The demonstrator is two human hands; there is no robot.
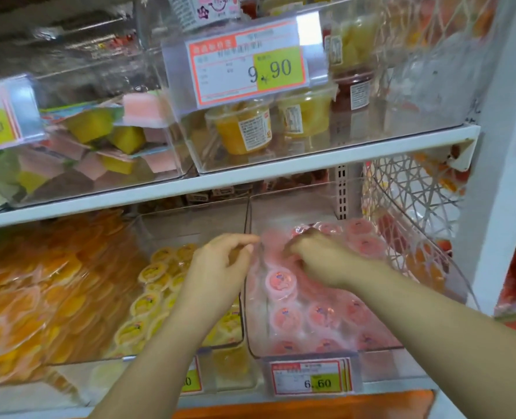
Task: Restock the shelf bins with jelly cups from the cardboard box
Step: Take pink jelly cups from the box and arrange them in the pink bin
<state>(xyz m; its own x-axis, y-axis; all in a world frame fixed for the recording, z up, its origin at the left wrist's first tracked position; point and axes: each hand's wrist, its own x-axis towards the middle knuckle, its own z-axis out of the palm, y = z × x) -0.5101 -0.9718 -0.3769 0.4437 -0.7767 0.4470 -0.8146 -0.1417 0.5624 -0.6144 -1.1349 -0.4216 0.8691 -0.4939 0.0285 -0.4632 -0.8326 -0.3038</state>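
A clear bin (pixel 311 352) on the lower shelf holds several pink jelly cups (pixel 282 281). My right hand (pixel 317 255) reaches into this bin, palm down, fingers curled on the pink cups at the back; I cannot tell whether it grips one. My left hand (pixel 220 267) hovers over the divider between the pink bin and the yellow bin, fingers loosely curled, nothing visible in it. Yellow jelly cups (pixel 153 273) fill the neighbouring clear bin (pixel 190 349) on the left. The cardboard box is out of view.
An orange jelly bin (pixel 39 297) sits at lower left. The white upper shelf (pixel 250 176) carries clear bins with fruit cups (pixel 241 128) and wrapped sweets (pixel 99 137). A price tag (pixel 247 68) hangs above. A white mesh basket (pixel 411 189) hangs at right.
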